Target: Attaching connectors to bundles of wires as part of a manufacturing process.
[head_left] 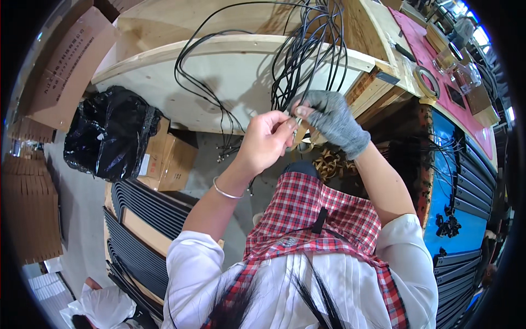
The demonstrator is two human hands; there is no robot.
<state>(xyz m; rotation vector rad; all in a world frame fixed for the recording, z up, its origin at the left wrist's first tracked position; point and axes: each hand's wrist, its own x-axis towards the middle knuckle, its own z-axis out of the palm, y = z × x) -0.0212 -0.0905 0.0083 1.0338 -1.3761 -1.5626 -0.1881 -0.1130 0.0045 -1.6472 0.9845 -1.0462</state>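
Both my hands meet in front of the pale wooden board (164, 68), under a bundle of thin black cables (307, 55) draped over its top edge. My right hand (331, 118), in a grey glove that leaves the thumb tip bare, is closed on a black cable near its lower end. Bare and with a bangle on its wrist, my left hand (267, 140) pinches at that same end. What exactly sits between the left fingertips is too small to make out. Left of them, another loop of black cables (203, 82) hangs down, small connectors at its ends.
Tan curled strips (329, 164) lie below my hands. To the left are a black plastic bag (112, 131), a cardboard box (170, 162) and stacked black bars (142, 247). A tape roll (426, 82) rests at the right, above a blue shelf (444, 137) with dark bars.
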